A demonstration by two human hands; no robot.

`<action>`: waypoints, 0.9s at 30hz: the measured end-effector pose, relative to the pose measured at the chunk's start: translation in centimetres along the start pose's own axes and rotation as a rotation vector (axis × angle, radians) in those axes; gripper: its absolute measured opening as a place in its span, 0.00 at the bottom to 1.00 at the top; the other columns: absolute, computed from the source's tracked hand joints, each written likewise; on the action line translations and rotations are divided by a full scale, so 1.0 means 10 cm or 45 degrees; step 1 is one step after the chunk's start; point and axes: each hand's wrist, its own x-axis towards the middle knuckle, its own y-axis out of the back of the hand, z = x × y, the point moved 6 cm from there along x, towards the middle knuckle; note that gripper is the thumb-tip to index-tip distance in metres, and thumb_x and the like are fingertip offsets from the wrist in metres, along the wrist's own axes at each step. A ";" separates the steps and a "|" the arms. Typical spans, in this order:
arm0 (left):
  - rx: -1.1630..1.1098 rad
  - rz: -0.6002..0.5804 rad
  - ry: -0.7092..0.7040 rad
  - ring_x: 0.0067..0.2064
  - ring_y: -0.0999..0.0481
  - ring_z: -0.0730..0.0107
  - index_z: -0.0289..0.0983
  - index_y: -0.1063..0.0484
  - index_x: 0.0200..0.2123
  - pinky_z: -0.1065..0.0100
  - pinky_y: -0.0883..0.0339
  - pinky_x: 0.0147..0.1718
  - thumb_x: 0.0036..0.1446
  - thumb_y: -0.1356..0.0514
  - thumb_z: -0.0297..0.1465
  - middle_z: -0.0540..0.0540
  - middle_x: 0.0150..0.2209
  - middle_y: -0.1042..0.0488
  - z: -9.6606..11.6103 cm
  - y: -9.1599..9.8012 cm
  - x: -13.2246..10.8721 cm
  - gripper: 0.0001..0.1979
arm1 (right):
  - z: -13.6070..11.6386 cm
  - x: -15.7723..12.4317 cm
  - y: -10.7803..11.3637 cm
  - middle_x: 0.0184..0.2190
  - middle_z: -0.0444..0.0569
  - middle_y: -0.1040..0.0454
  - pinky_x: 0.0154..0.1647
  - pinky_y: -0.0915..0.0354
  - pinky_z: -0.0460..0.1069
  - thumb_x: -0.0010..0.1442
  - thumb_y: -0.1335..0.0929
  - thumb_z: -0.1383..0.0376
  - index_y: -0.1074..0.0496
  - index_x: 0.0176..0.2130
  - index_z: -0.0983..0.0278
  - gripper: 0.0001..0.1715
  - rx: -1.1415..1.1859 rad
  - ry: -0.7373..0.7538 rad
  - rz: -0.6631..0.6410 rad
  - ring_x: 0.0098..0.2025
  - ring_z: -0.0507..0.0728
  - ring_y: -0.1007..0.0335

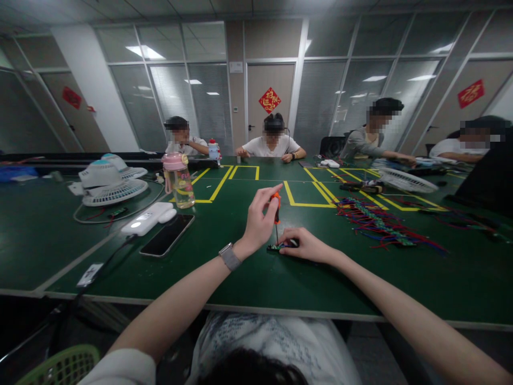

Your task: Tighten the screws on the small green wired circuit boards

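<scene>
My left hand [260,216] is closed round the orange and black handle of a screwdriver [276,214], its index finger stretched over the top. The screwdriver stands nearly upright, its shaft running down to a small green circuit board [274,248] on the table. From the right, my right hand [304,245] pinches the board at its near end, close to the screwdriver's tip. Something dark shows under those fingers, too hidden to name. Whether the tip sits in a screw cannot be made out.
Many wired circuit boards [377,222] lie in a row on the right. A phone [168,235], a white power strip [146,219], a pink-lidded bottle [179,182] and white fan parts [110,182] are on the left. Yellow tape [312,205] marks the green table [224,283]. Several people sit opposite.
</scene>
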 end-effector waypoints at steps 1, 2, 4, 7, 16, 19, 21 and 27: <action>-0.091 -0.038 0.034 0.43 0.26 0.70 0.42 0.33 0.56 0.68 0.28 0.40 0.66 0.50 0.33 0.43 0.49 0.30 -0.03 -0.03 0.00 0.17 | 0.00 0.00 0.00 0.28 0.46 0.29 0.33 0.38 0.47 0.56 0.29 0.61 0.22 0.39 0.66 0.12 0.000 0.003 0.002 0.29 0.53 0.34; -0.158 -0.065 0.064 0.42 0.25 0.70 0.42 0.35 0.58 0.68 0.27 0.38 0.66 0.50 0.33 0.42 0.49 0.30 -0.05 -0.05 -0.01 0.18 | -0.01 0.00 0.00 0.28 0.46 0.29 0.33 0.38 0.47 0.56 0.29 0.61 0.22 0.39 0.66 0.12 0.000 0.006 0.004 0.29 0.53 0.34; -0.147 -0.058 0.076 0.40 0.25 0.71 0.42 0.35 0.57 0.69 0.27 0.36 0.64 0.47 0.33 0.43 0.47 0.29 -0.06 -0.05 -0.01 0.18 | -0.01 0.00 0.01 0.28 0.46 0.29 0.32 0.38 0.48 0.56 0.29 0.61 0.22 0.39 0.66 0.12 -0.001 0.006 0.006 0.29 0.53 0.34; 0.103 0.034 -0.013 0.40 0.28 0.70 0.41 0.27 0.49 0.69 0.29 0.39 0.59 0.40 0.33 0.46 0.40 0.30 0.00 0.01 0.00 0.14 | -0.01 0.00 0.01 0.28 0.46 0.29 0.32 0.38 0.47 0.56 0.28 0.62 0.22 0.38 0.66 0.11 0.001 0.011 0.014 0.29 0.53 0.34; -0.180 -0.065 0.095 0.40 0.25 0.71 0.42 0.37 0.59 0.70 0.27 0.34 0.65 0.48 0.34 0.43 0.48 0.29 -0.08 -0.07 -0.03 0.19 | 0.02 0.00 -0.01 0.29 0.46 0.29 0.33 0.38 0.48 0.56 0.29 0.61 0.22 0.39 0.66 0.12 0.011 0.017 0.002 0.29 0.53 0.35; 0.070 0.027 -0.001 0.40 0.28 0.70 0.42 0.28 0.51 0.70 0.29 0.38 0.60 0.40 0.33 0.46 0.41 0.30 -0.02 0.00 -0.02 0.15 | 0.01 0.00 -0.01 0.28 0.46 0.30 0.32 0.38 0.47 0.56 0.29 0.62 0.22 0.39 0.65 0.11 0.009 0.013 0.012 0.29 0.53 0.35; 0.181 0.063 -0.046 0.43 0.29 0.69 0.41 0.25 0.47 0.69 0.30 0.41 0.58 0.39 0.33 0.46 0.41 0.32 0.02 0.04 -0.01 0.12 | 0.00 0.00 0.00 0.28 0.46 0.30 0.32 0.38 0.47 0.56 0.28 0.62 0.22 0.38 0.65 0.11 0.013 0.009 0.020 0.29 0.53 0.35; -0.200 -0.054 0.083 0.42 0.25 0.70 0.43 0.35 0.58 0.68 0.26 0.37 0.66 0.51 0.34 0.42 0.53 0.31 -0.07 -0.05 -0.02 0.18 | -0.01 0.00 0.00 0.28 0.46 0.30 0.32 0.38 0.47 0.56 0.29 0.62 0.22 0.39 0.66 0.12 0.014 0.002 0.010 0.29 0.53 0.34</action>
